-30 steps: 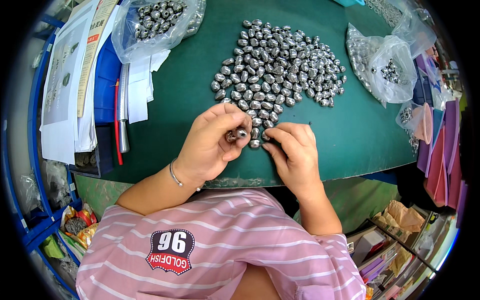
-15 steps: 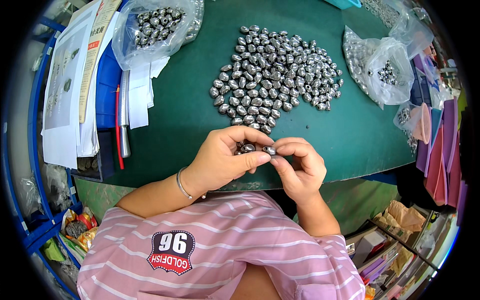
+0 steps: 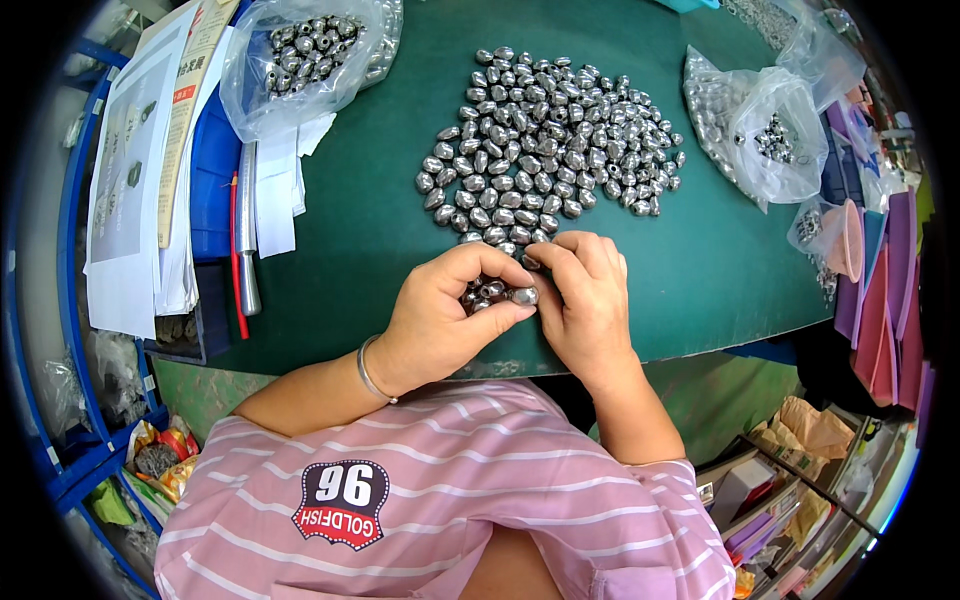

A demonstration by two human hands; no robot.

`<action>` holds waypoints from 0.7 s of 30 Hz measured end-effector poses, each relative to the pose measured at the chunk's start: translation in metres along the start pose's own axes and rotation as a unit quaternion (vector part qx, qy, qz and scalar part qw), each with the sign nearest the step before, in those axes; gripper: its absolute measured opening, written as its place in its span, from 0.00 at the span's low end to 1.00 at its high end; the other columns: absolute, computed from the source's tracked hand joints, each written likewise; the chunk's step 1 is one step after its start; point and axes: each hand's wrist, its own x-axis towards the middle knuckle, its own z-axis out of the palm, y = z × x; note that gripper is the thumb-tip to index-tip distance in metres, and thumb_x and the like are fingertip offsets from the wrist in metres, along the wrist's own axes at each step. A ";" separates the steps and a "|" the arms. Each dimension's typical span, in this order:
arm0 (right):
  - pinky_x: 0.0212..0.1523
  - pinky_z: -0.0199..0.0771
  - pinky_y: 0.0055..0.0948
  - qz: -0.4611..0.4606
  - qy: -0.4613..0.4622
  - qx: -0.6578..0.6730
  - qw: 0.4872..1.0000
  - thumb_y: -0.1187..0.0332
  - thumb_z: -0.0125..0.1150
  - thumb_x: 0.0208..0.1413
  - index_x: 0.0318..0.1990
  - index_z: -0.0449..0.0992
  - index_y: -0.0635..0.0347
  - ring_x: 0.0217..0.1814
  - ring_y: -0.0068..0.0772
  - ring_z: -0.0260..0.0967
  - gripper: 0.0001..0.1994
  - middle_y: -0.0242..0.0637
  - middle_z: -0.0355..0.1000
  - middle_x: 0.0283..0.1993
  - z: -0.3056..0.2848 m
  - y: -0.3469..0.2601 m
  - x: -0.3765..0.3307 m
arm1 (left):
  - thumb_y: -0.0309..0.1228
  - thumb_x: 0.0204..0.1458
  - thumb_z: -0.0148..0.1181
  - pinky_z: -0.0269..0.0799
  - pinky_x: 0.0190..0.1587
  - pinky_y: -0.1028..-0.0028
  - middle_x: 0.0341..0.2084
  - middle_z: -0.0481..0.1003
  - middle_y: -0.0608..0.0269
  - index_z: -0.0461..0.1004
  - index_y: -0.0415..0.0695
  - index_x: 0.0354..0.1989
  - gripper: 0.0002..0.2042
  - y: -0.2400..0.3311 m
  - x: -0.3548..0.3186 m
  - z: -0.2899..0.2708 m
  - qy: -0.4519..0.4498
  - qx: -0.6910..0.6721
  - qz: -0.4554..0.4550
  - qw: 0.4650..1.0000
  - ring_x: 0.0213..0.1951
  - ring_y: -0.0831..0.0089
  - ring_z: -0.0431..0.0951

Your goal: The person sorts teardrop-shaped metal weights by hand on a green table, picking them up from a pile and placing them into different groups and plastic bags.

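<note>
A broad pile of shiny oval metal beads (image 3: 560, 135) with holes through them lies on the green table. Cupped near the table's front edge, my left hand (image 3: 435, 310) holds several of these beads. One metal bead (image 3: 523, 296) sticks out between its thumb and fingertips. My right hand (image 3: 585, 305) is at the pile's near tip, fingers bent down over a single metal bead (image 3: 531, 262). Its thumb is mostly hidden beside the left fingertips.
Clear plastic bags of metal beads stand at the far left (image 3: 300, 110) and the right (image 3: 765, 135). Papers (image 3: 135, 180), a red stick (image 3: 238, 260) and a metal rod (image 3: 250, 285) lie at left. Purple and pink bins (image 3: 885, 300) line the right side.
My right hand has moved from the bead at the left fingertips up to the pile's near tip. That bead now rests in my left hand's grip.
</note>
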 end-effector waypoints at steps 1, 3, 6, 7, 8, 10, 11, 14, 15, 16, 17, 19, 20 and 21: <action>0.38 0.59 0.35 -0.006 0.006 -0.001 1.000 0.74 0.66 0.42 0.39 0.75 0.56 0.41 0.39 0.65 0.13 0.35 0.69 0.36 0.000 0.001 -0.001 | 0.16 0.45 0.64 0.71 0.41 0.79 0.34 0.74 0.64 0.72 0.37 0.37 0.11 0.002 0.000 0.000 -0.004 -0.004 -0.011 1.000 0.37 0.80 0.74; 0.39 0.59 0.35 -0.019 0.018 -0.004 1.000 0.74 0.66 0.41 0.38 0.74 0.57 0.40 0.40 0.65 0.13 0.35 0.69 0.37 0.000 0.002 -0.002 | 0.15 0.44 0.64 0.71 0.43 0.79 0.36 0.73 0.62 0.71 0.37 0.37 0.12 0.003 0.000 -0.001 -0.007 -0.011 -0.026 1.000 0.38 0.78 0.74; 0.36 0.63 0.32 -0.013 0.058 0.042 0.997 0.79 0.66 0.40 0.37 0.73 0.59 0.37 0.36 0.68 0.14 0.37 0.70 0.37 0.000 0.004 -0.004 | 0.16 0.44 0.64 0.71 0.41 0.80 0.34 0.74 0.64 0.72 0.37 0.37 0.11 0.002 0.000 0.000 0.003 -0.017 -0.023 1.000 0.37 0.80 0.74; 0.35 0.65 0.30 0.017 0.076 0.101 0.992 0.81 0.66 0.40 0.36 0.73 0.59 0.35 0.34 0.68 0.14 0.38 0.70 0.37 -0.001 0.002 -0.004 | 0.18 0.45 0.64 0.71 0.40 0.81 0.32 0.75 0.65 0.73 0.38 0.37 0.10 0.001 0.000 0.001 0.010 -0.018 -0.015 1.000 0.35 0.81 0.74; 0.33 0.66 0.28 0.048 0.092 0.159 0.982 0.82 0.66 0.40 0.36 0.73 0.60 0.34 0.33 0.69 0.14 0.38 0.70 0.37 -0.001 0.000 -0.005 | 0.20 0.45 0.65 0.70 0.38 0.81 0.31 0.76 0.67 0.74 0.38 0.36 0.10 0.000 0.000 0.001 0.017 -0.020 -0.006 1.000 0.33 0.83 0.74; 0.29 0.69 0.22 0.055 0.103 0.223 0.968 0.86 0.66 0.39 0.36 0.73 0.63 0.33 0.27 0.69 0.15 0.40 0.70 0.36 -0.002 0.002 -0.006 | 0.19 0.44 0.65 0.70 0.35 0.83 0.31 0.76 0.66 0.73 0.38 0.38 0.12 0.000 0.000 0.001 0.016 -0.023 -0.011 1.000 0.32 0.83 0.73; 0.30 0.70 0.22 0.056 0.095 0.245 0.963 0.86 0.66 0.39 0.36 0.73 0.63 0.33 0.28 0.69 0.14 0.40 0.70 0.36 -0.003 0.004 -0.006 | 0.18 0.44 0.65 0.70 0.34 0.83 0.31 0.75 0.66 0.73 0.38 0.39 0.13 0.000 0.000 0.001 0.016 -0.025 -0.013 0.999 0.31 0.83 0.73; 0.33 0.71 0.23 0.050 0.076 0.299 0.950 0.85 0.66 0.40 0.36 0.74 0.64 0.35 0.29 0.70 0.14 0.41 0.71 0.38 -0.003 0.006 -0.007 | 0.21 0.47 0.62 0.65 0.23 0.85 0.30 0.74 0.61 0.70 0.38 0.39 0.11 0.012 0.002 -0.003 0.003 -0.259 -0.160 0.952 0.26 0.82 0.71; 0.35 0.72 0.23 0.042 0.074 0.310 0.947 0.85 0.66 0.40 0.35 0.74 0.64 0.36 0.30 0.71 0.14 0.41 0.71 0.38 -0.004 0.007 -0.007 | 0.22 0.49 0.60 0.61 0.20 0.86 0.30 0.74 0.59 0.69 0.38 0.38 0.09 0.011 0.003 -0.005 -0.019 -0.320 -0.167 0.932 0.24 0.82 0.70; 0.36 0.72 0.23 0.034 0.071 0.322 0.944 0.85 0.66 0.40 0.35 0.74 0.65 0.37 0.30 0.71 0.13 0.42 0.72 0.39 -0.003 0.007 -0.008 | 0.24 0.51 0.59 0.58 0.17 0.86 0.30 0.73 0.58 0.68 0.38 0.37 0.08 0.009 0.004 -0.008 -0.041 -0.379 -0.172 0.908 0.23 0.81 0.69; 0.37 0.72 0.24 0.040 0.072 0.353 0.932 0.86 0.66 0.40 0.36 0.73 0.65 0.38 0.30 0.71 0.13 0.43 0.72 0.39 -0.003 0.007 -0.008 | 0.26 0.53 0.57 0.55 0.14 0.87 0.30 0.73 0.56 0.67 0.38 0.37 0.07 0.008 0.005 -0.010 -0.063 -0.436 -0.177 0.880 0.21 0.81 0.68; 0.39 0.73 0.24 0.057 0.070 0.412 0.907 0.86 0.65 0.41 0.37 0.72 0.66 0.40 0.31 0.72 0.14 0.44 0.72 0.41 -0.003 0.005 -0.010 | 0.29 0.57 0.52 0.52 0.12 0.86 0.29 0.73 0.55 0.67 0.38 0.34 0.06 0.006 0.006 -0.009 -0.051 -0.417 -0.181 0.889 0.18 0.80 0.66; 0.43 0.73 0.26 0.068 0.078 0.485 0.869 0.87 0.64 0.43 0.41 0.67 0.65 0.42 0.31 0.71 0.18 0.46 0.71 0.43 0.001 0.004 -0.012 | 0.28 0.57 0.52 0.52 0.13 0.86 0.29 0.73 0.55 0.68 0.37 0.36 0.06 0.003 0.006 -0.010 -0.053 -0.415 -0.184 0.889 0.18 0.81 0.66; 0.43 0.74 0.26 0.063 0.080 0.489 0.866 0.88 0.63 0.44 0.43 0.65 0.64 0.43 0.32 0.71 0.19 0.47 0.71 0.43 0.001 0.003 -0.011 | 0.27 0.58 0.52 0.53 0.13 0.86 0.29 0.73 0.56 0.69 0.37 0.37 0.06 0.001 0.006 -0.010 -0.055 -0.413 -0.187 0.890 0.18 0.82 0.66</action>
